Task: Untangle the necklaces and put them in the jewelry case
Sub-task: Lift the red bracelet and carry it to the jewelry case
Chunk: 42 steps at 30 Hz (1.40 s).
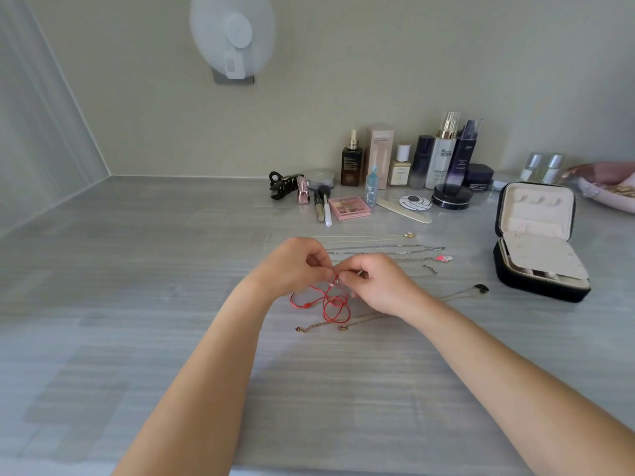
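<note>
Head view: thin red cord necklace (330, 305) is pinched by left hand (294, 266) and right hand (382, 286), loops trailing nearward.

Red cord necklace (324, 304) between fingers (348, 277)

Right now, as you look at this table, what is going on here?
A person is working on a tangled red cord necklace. The left hand and the right hand both pinch it near its top, and its loops trail down onto the table. Several thin chains lie stretched out in rows just beyond the hands, and a gold chain lies nearer. The jewelry case stands open at the right, apart from the hands. The red cord is not yet in it.
</note>
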Each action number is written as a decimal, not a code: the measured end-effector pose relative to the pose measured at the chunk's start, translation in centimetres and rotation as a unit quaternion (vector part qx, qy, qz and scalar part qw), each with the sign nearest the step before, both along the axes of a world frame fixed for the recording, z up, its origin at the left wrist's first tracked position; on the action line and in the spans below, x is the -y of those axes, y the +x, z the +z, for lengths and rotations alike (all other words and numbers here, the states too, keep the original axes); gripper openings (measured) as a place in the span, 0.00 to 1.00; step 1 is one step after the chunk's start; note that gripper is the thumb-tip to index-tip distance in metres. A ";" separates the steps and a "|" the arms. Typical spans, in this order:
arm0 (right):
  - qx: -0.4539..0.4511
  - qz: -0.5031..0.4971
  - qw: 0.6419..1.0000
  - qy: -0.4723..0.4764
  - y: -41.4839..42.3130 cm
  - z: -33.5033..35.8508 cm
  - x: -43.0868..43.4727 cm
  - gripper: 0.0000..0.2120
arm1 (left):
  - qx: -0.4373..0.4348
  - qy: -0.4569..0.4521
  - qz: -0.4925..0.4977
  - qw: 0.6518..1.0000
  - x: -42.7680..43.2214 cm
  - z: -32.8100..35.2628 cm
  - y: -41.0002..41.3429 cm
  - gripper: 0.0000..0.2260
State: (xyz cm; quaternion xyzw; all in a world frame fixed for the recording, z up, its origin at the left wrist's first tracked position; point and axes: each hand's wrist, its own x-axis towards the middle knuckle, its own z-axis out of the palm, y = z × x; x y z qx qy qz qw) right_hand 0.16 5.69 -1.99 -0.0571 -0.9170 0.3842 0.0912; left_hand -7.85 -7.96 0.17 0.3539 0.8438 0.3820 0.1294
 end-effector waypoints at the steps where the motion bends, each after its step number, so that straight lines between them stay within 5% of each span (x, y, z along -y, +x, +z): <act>1: -0.003 0.001 0.999 -0.044 0.0 0.2 0.0 0.08 | 0.008 0.016 0.006 1.000 0.0 0.1 0.0 0.07; 7: -0.055 -0.049 0.983 -0.169 0.2 1.1 -0.3 0.07 | 0.102 0.113 0.033 0.988 -0.2 0.8 0.6 0.05; 13: -0.094 -0.066 0.969 -0.218 0.8 3.2 -1.1 0.05 | 0.291 0.216 -0.005 0.932 -0.8 0.6 1.0 0.11; 20: -0.080 -0.057 0.978 -0.182 1.5 4.9 -2.2 0.07 | 0.267 0.169 -0.055 0.947 -1.1 0.4 2.0 0.05; 27: -0.101 -0.093 0.976 -0.170 2.8 6.1 -3.5 0.07 | 0.384 0.230 -0.065 0.892 -1.2 0.9 1.9 0.08; 42: -0.086 -0.239 0.958 -0.133 9.5 4.2 -7.3 0.05 | 0.344 0.118 -0.111 0.925 -0.4 1.6 2.4 0.12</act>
